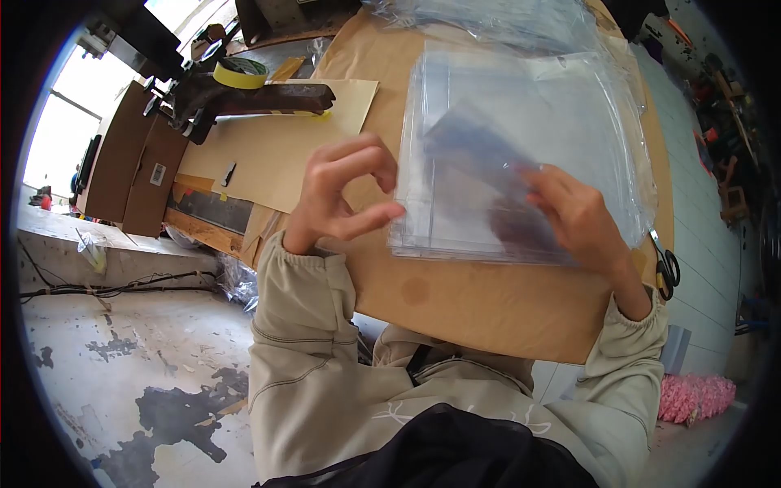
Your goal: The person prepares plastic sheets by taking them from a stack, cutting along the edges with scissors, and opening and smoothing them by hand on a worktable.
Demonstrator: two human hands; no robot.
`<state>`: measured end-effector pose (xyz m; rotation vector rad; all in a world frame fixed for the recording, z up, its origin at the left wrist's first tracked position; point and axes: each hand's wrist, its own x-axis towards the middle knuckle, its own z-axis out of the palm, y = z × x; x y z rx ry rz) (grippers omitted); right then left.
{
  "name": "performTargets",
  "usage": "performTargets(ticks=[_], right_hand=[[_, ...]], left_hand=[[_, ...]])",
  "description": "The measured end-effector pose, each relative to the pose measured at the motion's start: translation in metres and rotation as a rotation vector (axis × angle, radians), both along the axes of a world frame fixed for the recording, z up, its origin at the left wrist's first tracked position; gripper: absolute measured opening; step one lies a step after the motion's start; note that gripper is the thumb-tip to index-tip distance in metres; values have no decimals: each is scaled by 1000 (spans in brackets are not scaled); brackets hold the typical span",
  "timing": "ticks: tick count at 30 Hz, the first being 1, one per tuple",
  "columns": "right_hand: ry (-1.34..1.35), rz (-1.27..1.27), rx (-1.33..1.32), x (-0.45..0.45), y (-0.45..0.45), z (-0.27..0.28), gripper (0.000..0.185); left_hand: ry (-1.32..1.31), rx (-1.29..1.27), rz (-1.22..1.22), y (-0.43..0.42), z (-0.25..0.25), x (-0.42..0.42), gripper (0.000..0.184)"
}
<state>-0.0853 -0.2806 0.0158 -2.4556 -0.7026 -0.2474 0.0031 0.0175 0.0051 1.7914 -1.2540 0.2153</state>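
A stack of clear plastic sleeves [533,89] lies on the brown paper-covered table in front of me. My right hand [573,213] is over the stack's right half, its fingers pinched on the corner of a small bluish transparent plastic sheet [476,146]. The sheet is smeared by motion and slants up to the left above the stack. At the stack's left edge, my left hand [346,191] is curved like a C, thumb and fingers apart with nothing between them. Whether its fingertips touch the edge, I cannot tell.
Black-handled scissors [667,268] lie by the table's right edge. A dark metal clamp-like machine [260,99] with a yellow tape roll [240,75] stands left, over a cardboard sheet [272,171]. Crumpled plastic film [496,20] covers the back. A pink bundle [695,398] sits low right.
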Motion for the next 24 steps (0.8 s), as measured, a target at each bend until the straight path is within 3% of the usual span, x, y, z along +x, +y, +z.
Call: performTargets(ticks=[2, 9, 12, 15, 20, 24], right_hand=[[-88, -87, 146, 0, 7, 4, 38], [-201, 68, -213, -2, 3, -2, 44], [-202, 105, -264, -3, 5, -7, 46], [-151, 110, -270, -4, 10, -4, 52], [-137, 89, -308, -3, 10, -7, 56], [-216, 63, -307, -1, 14, -11, 46]], left_hand=[[61, 185, -160, -8, 6, 2, 37], [57, 528, -91, -15, -10, 0, 54], [-117, 470, -31, -19, -6, -8, 44], [-102, 418, -77, -19, -11, -5, 43], [-261, 409, 50, -25, -21, -13, 45], [-332, 467, 93, -22, -15, -13, 30]])
